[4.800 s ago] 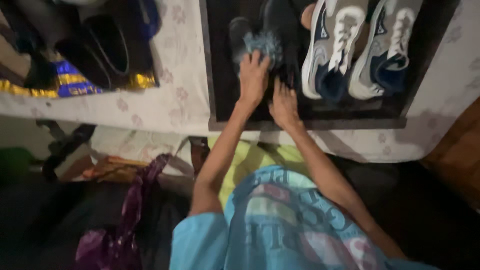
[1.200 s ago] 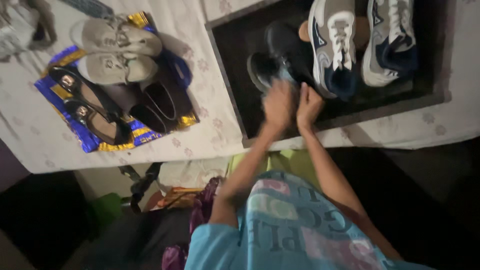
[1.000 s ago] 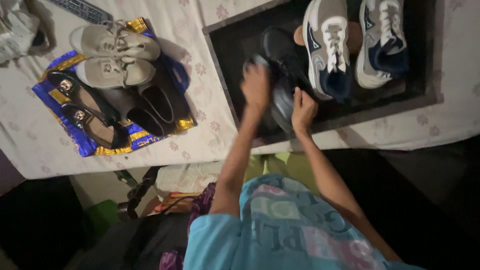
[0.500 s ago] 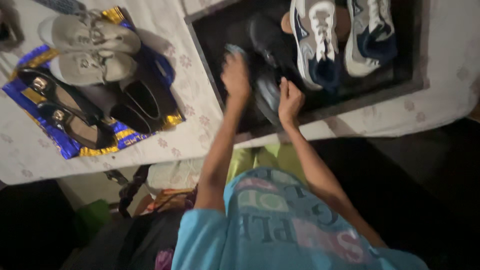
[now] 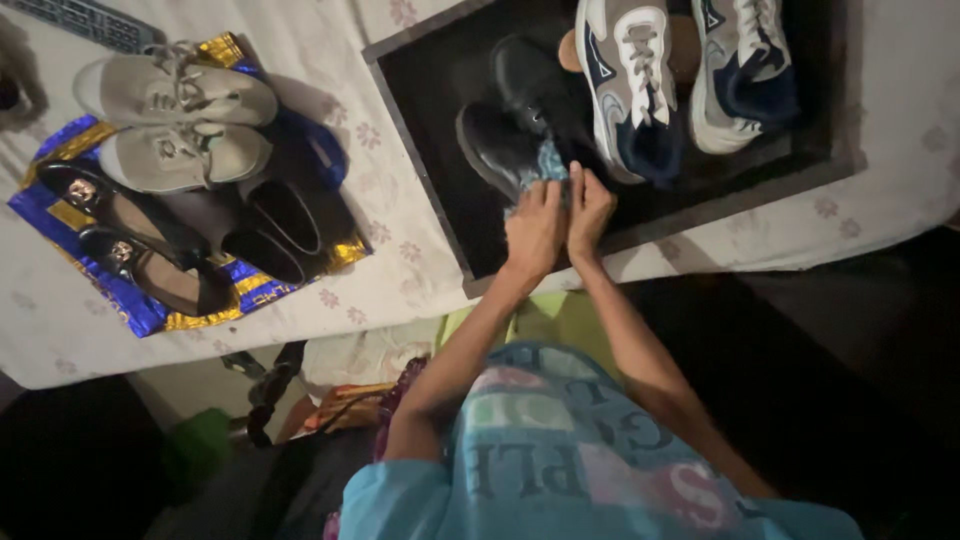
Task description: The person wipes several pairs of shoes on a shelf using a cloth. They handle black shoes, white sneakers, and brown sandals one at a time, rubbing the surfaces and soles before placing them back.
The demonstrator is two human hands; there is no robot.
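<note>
Both hands are seen just below the middle of the frame, side by side and touching: the left hand is pressed over a bluish cloth and the right hand is closed on the heel end of a black shoe. The shoe lies in a dark tray on the cloth-covered surface, beside its mate. The leather is judged stiff, smooth and somewhat slippery, best held at heel or sole; the cloth is soft. Both forearms are stretched forward, wrists nearly straight. Further up, grey-and-navy trainers are seen; at upper left, beige sneakers and dark slip-ons
</note>
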